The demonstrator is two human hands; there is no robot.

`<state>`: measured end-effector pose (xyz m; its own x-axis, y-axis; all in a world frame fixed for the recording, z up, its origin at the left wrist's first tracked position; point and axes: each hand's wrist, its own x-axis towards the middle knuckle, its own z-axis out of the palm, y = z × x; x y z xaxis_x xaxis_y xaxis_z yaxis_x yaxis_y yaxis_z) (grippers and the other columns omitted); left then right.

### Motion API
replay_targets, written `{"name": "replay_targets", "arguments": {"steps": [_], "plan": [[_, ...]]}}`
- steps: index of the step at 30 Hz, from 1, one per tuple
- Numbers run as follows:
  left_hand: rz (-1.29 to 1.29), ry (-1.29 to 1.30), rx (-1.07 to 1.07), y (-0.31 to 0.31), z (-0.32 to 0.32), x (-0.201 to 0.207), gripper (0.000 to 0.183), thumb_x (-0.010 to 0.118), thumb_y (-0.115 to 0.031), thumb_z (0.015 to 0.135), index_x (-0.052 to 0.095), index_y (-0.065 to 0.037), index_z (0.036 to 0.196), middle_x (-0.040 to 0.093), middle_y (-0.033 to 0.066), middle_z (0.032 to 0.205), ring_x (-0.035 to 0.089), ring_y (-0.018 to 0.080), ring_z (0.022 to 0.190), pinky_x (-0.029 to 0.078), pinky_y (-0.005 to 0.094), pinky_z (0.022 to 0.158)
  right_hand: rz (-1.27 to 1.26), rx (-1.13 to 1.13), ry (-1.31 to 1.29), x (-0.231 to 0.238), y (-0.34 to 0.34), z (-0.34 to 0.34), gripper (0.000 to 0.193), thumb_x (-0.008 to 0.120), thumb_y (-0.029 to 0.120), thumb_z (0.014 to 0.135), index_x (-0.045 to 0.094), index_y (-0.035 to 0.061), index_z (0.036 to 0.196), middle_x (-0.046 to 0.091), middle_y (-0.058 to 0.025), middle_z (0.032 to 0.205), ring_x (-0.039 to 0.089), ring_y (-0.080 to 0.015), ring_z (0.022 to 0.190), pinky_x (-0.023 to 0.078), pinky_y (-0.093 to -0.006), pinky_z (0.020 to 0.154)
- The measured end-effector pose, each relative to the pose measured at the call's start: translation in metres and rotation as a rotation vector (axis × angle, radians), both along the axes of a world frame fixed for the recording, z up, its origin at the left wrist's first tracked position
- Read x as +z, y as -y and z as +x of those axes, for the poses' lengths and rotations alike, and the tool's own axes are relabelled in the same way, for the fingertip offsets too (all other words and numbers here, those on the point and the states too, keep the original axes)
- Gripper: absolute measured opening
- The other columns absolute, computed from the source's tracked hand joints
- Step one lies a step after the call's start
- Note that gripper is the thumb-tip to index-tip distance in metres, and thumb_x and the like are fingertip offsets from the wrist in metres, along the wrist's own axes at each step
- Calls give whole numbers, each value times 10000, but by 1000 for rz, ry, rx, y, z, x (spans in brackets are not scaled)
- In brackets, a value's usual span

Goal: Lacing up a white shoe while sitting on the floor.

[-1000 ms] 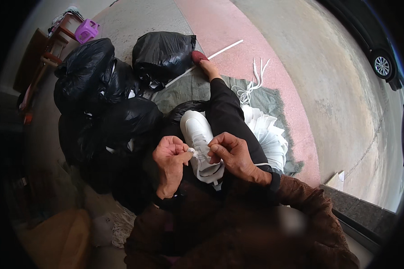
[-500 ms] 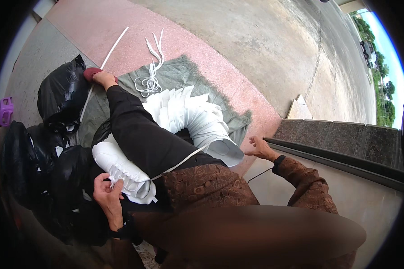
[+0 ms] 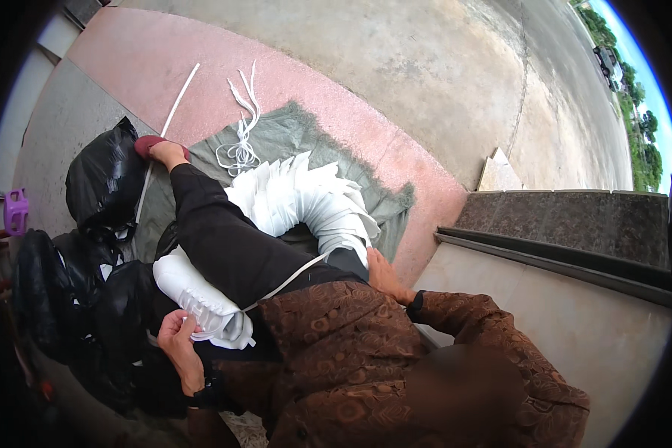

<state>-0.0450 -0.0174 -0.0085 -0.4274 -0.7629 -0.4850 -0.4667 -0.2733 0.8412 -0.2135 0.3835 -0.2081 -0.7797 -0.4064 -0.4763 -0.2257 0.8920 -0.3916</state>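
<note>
While left hand point(image 3: 178, 340) grips white shoe point(image 3: 194, 295), right hand point(image 3: 384, 275) apart

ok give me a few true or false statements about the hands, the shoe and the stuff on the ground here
1. The left hand grips a white shoe lying by the person's black-trousered leg. True.
2. The right hand is also holding the shoe. False: it is off to the right, down beside the row of white pieces, apart from the shoe.
3. A white lace runs from the shoe across the leg toward the right hand. True.
4. The white pieces lie on bare red pavement. False: they lie on a grey-green cloth.
5. Black plastic bags sit on the person's left. True.
6. The bundle of white laces lies inside a bag. False: it lies loose at the cloth's far edge.
</note>
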Motion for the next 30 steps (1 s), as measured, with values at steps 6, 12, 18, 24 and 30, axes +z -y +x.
{"name": "replay_targets", "arguments": {"steps": [6,12,18,24,30], "plan": [[8,-52,52,6,17,-2,117,655,6,846,636,12,962,597,1,767,548,68,625,410,194,601,-172,57,103,30,3,-8,744,712,265,851,329,89,1464,503,-305,1323,520,-490,1181,461,-532,893],[-142,-23,138,8,20,19,242,700,-16,831,627,29,1058,636,48,894,582,104,719,478,238,694,-130,179,274,25,-10,-79,563,646,114,814,477,61,1349,635,-304,1078,607,-486,1010,483,-515,856],[-1116,178,-223,-17,4,43,364,731,-75,788,598,14,1115,610,152,1164,563,305,1092,428,418,984,-222,554,498,66,-9,-196,436,651,55,747,637,2,1179,715,-201,957,689,-308,912,517,-393,838],[-1016,-374,-866,-97,-79,65,474,804,-179,700,605,12,1086,612,169,1105,586,378,1033,487,465,926,29,792,732,223,121,-288,380,698,100,753,672,-53,1100,720,-135,848,660,-172,737,558,-331,692],[-787,-310,-1015,-156,-135,51,585,829,-217,658,587,24,1133,612,200,1055,617,340,969,523,401,818,176,1003,759,324,249,-261,388,649,149,853,642,-95,1154,719,-117,909,677,-161,817,575,-318,735]]}}
